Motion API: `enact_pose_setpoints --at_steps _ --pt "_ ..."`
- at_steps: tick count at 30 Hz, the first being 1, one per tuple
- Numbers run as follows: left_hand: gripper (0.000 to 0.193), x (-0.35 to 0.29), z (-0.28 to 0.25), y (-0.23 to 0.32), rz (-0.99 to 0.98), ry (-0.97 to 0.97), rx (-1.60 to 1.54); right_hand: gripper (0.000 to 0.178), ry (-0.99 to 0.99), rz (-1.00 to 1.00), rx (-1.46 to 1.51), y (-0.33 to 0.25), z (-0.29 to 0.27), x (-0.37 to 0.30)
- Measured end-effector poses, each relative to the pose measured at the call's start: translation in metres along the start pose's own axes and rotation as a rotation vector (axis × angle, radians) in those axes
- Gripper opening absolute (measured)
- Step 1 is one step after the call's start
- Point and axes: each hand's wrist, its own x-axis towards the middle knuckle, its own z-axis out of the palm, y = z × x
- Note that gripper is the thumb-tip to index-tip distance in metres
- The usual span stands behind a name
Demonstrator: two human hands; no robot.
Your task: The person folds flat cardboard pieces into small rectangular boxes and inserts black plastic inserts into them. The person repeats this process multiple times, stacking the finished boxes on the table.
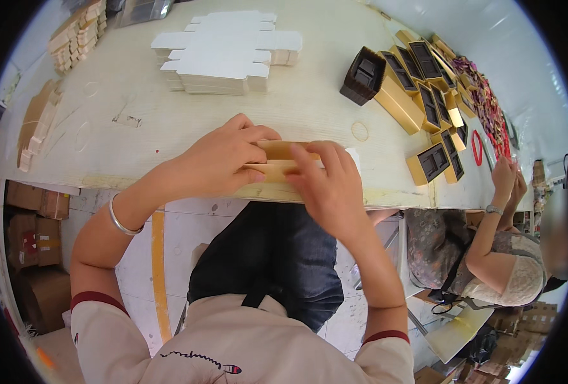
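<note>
A small gold paper box [276, 170], its long top side open, lies at the table's near edge between my two hands. My left hand [219, 159] is closed round its left end, the thumb along the near wall and the fingers on the far wall. At the right end, my right hand [335, 185] has its fingers bent over the box walls, slightly smeared by motion. The inside of the box shows gold, and its ends are partly hidden by my fingers. Beyond my hands lies a stack of flat white carton blanks [226, 54].
Nested dark brown plastic trays [363, 75] stand right of the blanks, beside several gold boxes with dark trays [432, 161]. Red-handled scissors [476, 148] lie farther right, near a red heap [489, 109]. A co-worker's hands [505, 179] work there. More folded blanks [38, 125] lie left.
</note>
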Motion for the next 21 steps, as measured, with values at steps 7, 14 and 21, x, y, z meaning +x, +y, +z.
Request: enact_pose_setpoints --at_steps 7,14,21 --pt "0.034 -0.008 0.004 0.026 -0.139 -0.029 -0.133 0.043 0.004 -0.032 0.133 0.000 0.004 -0.016" --pt "0.056 -0.030 -0.016 0.012 0.068 -0.202 -0.356 0.042 -0.194 -0.033 0.265 0.007 -0.019 -0.014" --pt "0.040 -0.021 0.011 0.002 0.314 0.046 -0.109 0.040 -0.158 -0.038 0.182 -0.004 -0.006 -0.022"
